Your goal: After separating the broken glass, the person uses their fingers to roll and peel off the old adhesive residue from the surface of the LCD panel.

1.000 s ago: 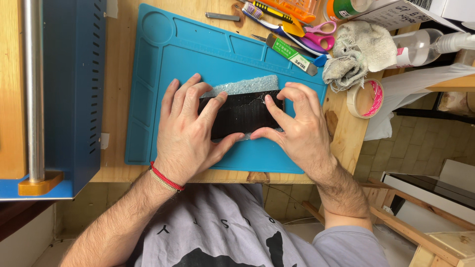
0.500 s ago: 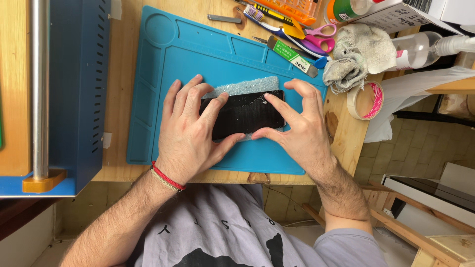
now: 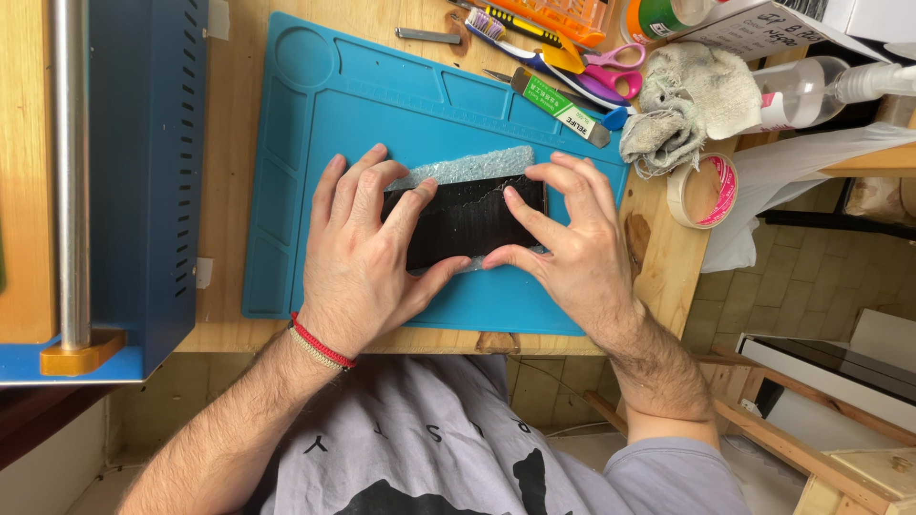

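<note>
The left hand and the right hand both lie flat in the middle of the frame, fingers spread and half curled, pressing on a black phone from its two ends. Neither hand is closed tight; the fingertips and thumbs pinch the edges of the phone and hold it down. The phone rests on a thin grey-blue foam pad that sticks out above it, and both sit on a big blue mat on the wooden table. At the left side of the frame stands a large blue metal box with a shiny pole. In the upper right are a white bag, a grey rag, a clear spray bottle, a roll of tape, pink scissors and a green tool. The dark face of the phone looks cracked or torn along its top, though it is hard to be sure. If the fingers push too hard, I think the glass could break more and a sharp bit could cut a finger. The foam is soft, so the phone could tip or slide under the hands. A thumb that slips off the lower edge could make the phone jump off the mat.
</note>
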